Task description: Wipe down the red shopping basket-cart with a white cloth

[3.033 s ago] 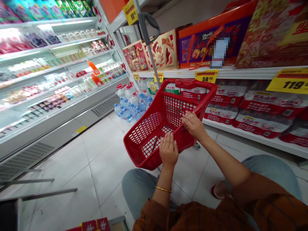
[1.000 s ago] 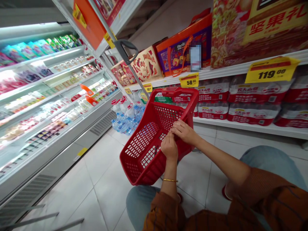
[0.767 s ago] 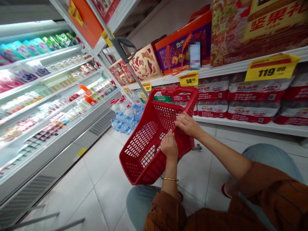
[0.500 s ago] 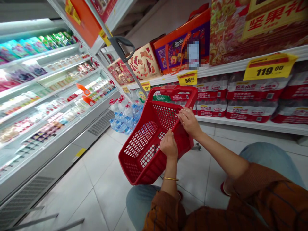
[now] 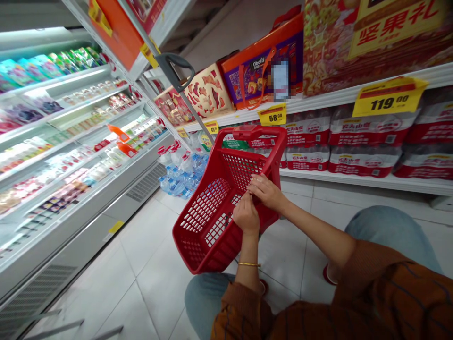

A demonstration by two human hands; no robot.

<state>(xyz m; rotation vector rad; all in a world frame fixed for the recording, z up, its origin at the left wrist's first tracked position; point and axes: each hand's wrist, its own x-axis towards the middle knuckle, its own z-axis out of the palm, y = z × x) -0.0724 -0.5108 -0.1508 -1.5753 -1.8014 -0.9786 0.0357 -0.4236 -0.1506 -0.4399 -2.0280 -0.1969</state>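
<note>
A red plastic shopping basket (image 5: 194, 222) with slotted walls stands tilted in front of my knees, a grey pull handle (image 5: 176, 71) on a metal rod rising behind it. My left hand (image 5: 247, 216), a gold bangle on its wrist, is closed over the basket's near rim. Close beside it, my right hand (image 5: 268, 192) rests on the same rim with fingers bent over it. The fingertips of both hands nearly meet. Whether something small lies between them cannot be made out.
Shelves on the right bear gift boxes (image 5: 264, 66), packs of bottled water (image 5: 368, 127) and yellow price tags (image 5: 389, 97). Wrapped water bottles (image 5: 182, 174) stand on the floor beyond the basket. A chilled display case (image 5: 81, 208) runs along the left.
My right hand has slid along the basket's rim toward my left hand, closing the gap between them. My left hand and the basket have barely moved.
</note>
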